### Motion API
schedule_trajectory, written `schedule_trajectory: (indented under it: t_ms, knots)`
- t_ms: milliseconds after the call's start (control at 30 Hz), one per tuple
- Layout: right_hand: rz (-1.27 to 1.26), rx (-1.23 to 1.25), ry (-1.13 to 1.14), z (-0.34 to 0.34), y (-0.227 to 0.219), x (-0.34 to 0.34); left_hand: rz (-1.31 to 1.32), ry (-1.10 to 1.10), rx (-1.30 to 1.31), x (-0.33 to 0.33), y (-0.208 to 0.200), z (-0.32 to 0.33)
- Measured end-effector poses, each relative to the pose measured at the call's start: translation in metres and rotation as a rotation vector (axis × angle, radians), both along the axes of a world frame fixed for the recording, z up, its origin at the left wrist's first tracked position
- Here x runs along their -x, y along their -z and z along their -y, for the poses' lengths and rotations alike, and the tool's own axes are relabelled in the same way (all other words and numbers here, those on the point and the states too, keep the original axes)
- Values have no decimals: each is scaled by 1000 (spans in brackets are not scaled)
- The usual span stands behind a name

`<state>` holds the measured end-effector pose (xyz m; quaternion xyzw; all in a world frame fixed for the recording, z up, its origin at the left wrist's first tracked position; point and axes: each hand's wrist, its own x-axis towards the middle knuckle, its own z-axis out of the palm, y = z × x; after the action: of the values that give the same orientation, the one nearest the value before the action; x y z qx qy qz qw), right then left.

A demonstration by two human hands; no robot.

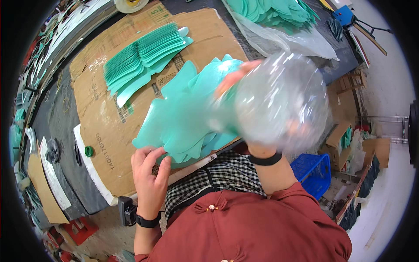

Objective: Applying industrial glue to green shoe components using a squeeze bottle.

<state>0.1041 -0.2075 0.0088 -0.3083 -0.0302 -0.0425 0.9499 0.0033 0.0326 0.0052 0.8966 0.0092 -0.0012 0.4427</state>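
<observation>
Mint-green, thin, curved flat pieces (172, 113) lie in a loose overlapping pile in front of me. My left hand (150, 168) touches the near left edge of that pile, its fingers bent and slightly apart, with nothing seen inside them. Over the pile's right side, my right hand (239, 77) grips a clear, rounded plastic thing (279, 100). Motion smears this thing, so its exact kind cannot be made out, and it covers much of the hand. Farther left, a neat fanned row of similar green pieces (144, 56) rests on the cardboard.
Brown cardboard (100, 131) covers the dark table (59, 118). A green ring (89, 151) lies at its left. Beyond are a tape roll (130, 4) and more green pieces (266, 11) on clear plastic sheeting (305, 41). A blue basket (312, 172) stands low right.
</observation>
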Motion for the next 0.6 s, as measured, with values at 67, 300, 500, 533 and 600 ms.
schedule_trajectory:
  t_ms: [67,300,500,533,600]
  knots:
    - [209,275,140,-8,1,-5,-10,5,32,1,0,-2]
    - [531,917,392,-38,-5,-38,-81,-50,267,7,13,-10]
    - [739,748,129,-61,-15,-23,-23,-27,296,5,22,-13]
    - [703,683,117,-61,-13,-23,-160,-115,486,7,20,-11]
    - [644,612,106,-63,-5,-26,-137,-27,431,3,15,-12]
